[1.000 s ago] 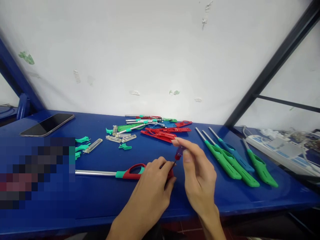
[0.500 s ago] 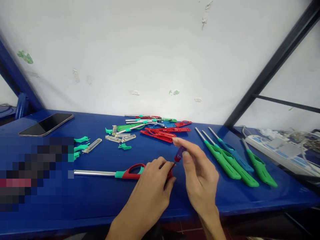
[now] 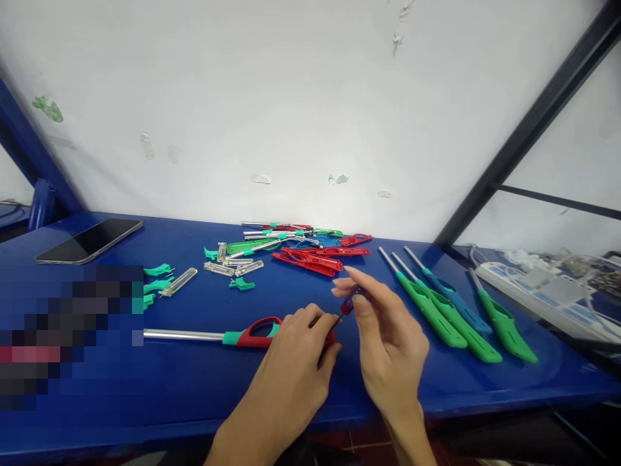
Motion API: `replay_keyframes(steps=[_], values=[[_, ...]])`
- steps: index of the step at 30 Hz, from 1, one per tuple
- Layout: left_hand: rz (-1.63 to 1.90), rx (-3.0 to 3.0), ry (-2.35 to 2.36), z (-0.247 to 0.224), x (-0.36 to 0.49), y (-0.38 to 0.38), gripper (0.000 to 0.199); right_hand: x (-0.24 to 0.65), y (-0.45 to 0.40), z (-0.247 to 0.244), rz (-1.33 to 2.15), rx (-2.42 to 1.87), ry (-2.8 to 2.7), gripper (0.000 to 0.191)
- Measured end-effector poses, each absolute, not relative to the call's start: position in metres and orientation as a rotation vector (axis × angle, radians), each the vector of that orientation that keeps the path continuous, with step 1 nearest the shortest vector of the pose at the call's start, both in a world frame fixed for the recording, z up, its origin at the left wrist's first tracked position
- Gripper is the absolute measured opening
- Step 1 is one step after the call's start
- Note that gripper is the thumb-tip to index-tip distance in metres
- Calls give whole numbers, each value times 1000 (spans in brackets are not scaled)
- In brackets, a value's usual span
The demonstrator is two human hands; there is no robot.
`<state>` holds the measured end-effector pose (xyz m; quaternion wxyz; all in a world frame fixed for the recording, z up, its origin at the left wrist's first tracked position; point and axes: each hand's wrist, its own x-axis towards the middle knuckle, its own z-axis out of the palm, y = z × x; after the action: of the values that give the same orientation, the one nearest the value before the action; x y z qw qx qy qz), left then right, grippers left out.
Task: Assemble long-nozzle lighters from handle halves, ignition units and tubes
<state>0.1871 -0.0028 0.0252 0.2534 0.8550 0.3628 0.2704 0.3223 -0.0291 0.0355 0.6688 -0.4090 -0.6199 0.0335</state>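
Observation:
A red long-neck lighter (image 3: 256, 334) with a silver barrel lies sideways on the blue table, barrel to the left. My left hand (image 3: 295, 356) is closed over its handle and presses it to the tabletop; most of the handle is hidden under the fingers. In my right hand (image 3: 388, 336) is a small screwdriver (image 3: 350, 303) with a purple and red grip, pinched between thumb and fingers. Its thin shaft slants down to the handle's right end, beside my left fingertips. The tip itself is hidden.
Red handle shells (image 3: 310, 261) and loose lighter parts lie at the back. Clear fuel tanks (image 3: 179, 282) and green triggers (image 3: 242, 284) are at left centre. Several whole lighters (image 3: 431, 314) rest on the right, near a white power strip (image 3: 528, 304). A phone (image 3: 92, 241) lies at far left.
My right hand has shifted very slightly right, and its fingers have moved around the screwdriver grip, which has turned a little. My left hand and the lighter stay in place.

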Motion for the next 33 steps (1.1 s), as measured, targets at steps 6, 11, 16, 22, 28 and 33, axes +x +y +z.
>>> replay_keyframes(steps=[6, 11, 16, 22, 28, 33], values=[[764, 2284, 957, 25, 187, -2, 23, 321, -25, 37, -21, -873, -1339, 23], [727, 2323, 995, 25, 186, -2, 24, 322, -30, 37, 46, -956, -1373, 29], [747, 2301, 976, 25, 186, -3, 26, 322, -27, 36, 15, -939, -1298, 27], [744, 2303, 979, 24, 187, -3, 23, 323, -29, 39, 50, -1011, -1374, 27], [737, 2313, 993, 24, 187, -4, 24, 323, -30, 38, 80, -920, -1347, 30], [776, 2311, 967, 23, 187, -3, 31, 323, -28, 42, -24, -953, -1293, 22]])
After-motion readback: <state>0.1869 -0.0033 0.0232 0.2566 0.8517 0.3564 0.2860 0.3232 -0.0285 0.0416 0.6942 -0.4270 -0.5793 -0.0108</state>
